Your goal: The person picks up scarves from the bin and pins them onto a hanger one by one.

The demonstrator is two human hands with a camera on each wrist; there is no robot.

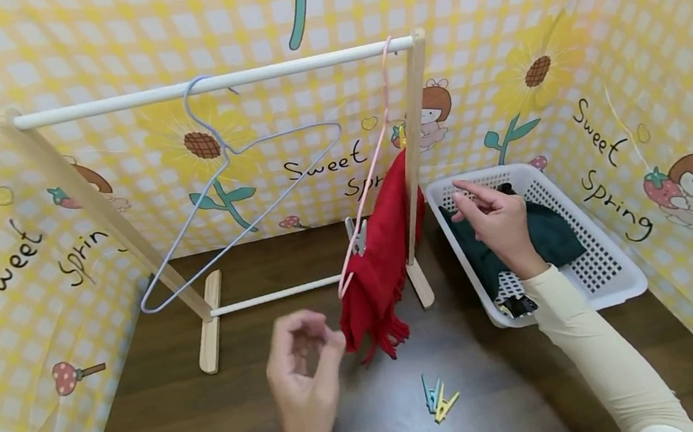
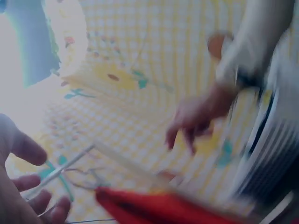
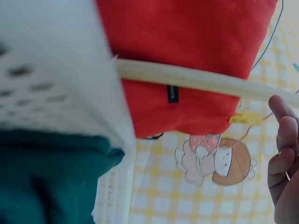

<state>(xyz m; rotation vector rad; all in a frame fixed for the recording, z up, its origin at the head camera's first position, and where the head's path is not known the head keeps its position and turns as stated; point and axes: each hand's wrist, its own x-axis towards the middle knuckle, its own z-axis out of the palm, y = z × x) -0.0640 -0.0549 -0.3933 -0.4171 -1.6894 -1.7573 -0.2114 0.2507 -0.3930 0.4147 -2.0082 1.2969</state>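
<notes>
A red fringed scarf [image 1: 380, 262] hangs from a pink hanger [image 1: 373, 170] at the right end of the rack's rail. A grey clothespin [image 1: 358, 236] clips it near the hanger's front corner. On its far side a yellow clothespin [image 3: 245, 118] shows in the right wrist view. My left hand [image 1: 306, 377] hovers in front of the scarf, fingers loosely curved and holding nothing. Over the white basket [image 1: 626, 280], my right hand [image 1: 496, 222] is lifted with its index finger extended and no object in its grasp. Dark green cloth [image 1: 550, 232] lies inside the basket.
The wooden rack [image 1: 298, 70] spans the back of the table, a lavender hanger [image 1: 274, 199] on its left half. Teal [image 1: 431, 393] and yellow clothespins [image 1: 446, 404] lie on the dark table. A small black-and-yellow item [image 1: 517, 306] sits at the basket's near corner.
</notes>
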